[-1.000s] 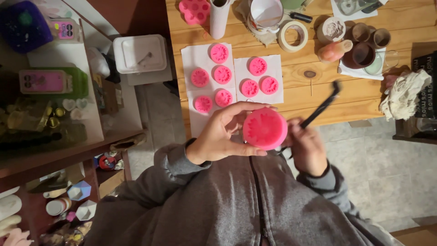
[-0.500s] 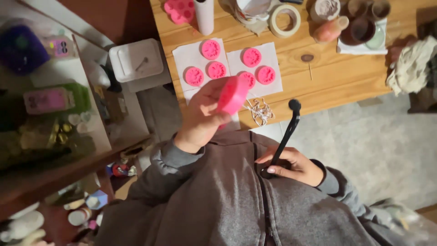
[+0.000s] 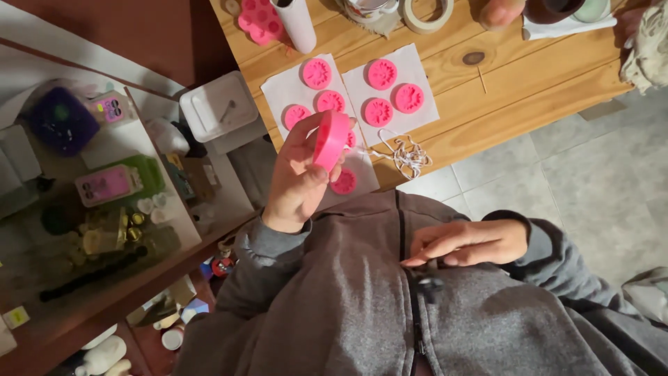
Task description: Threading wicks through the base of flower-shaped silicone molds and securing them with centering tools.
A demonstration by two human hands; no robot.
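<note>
My left hand [image 3: 296,182] is raised over the table's front edge and grips a round pink disc [image 3: 331,139], seen almost edge-on. My right hand [image 3: 467,241] lies against my grey hooded jacket [image 3: 348,306] by the zipper, fingers together and pointing left. A small dark piece [image 3: 428,285] shows just below it; whether the hand holds it is unclear. Several more pink discs [image 3: 381,73] with flower-like relief lie on white paper sheets [image 3: 424,69] on the wooden table [image 3: 529,76].
A tangle of white string [image 3: 407,154] lies at the table's front edge. Further back stand a white tube [image 3: 296,24], a tape roll [image 3: 426,14] and a pink mould tray [image 3: 259,17]. A white box [image 3: 218,108] and a cluttered shelf [image 3: 104,195] are to the left.
My left hand has turned the pink disc from face-on to edge-on. My right hand, which held a black brush up, has dropped onto my chest, and the brush's length no longer shows.
</note>
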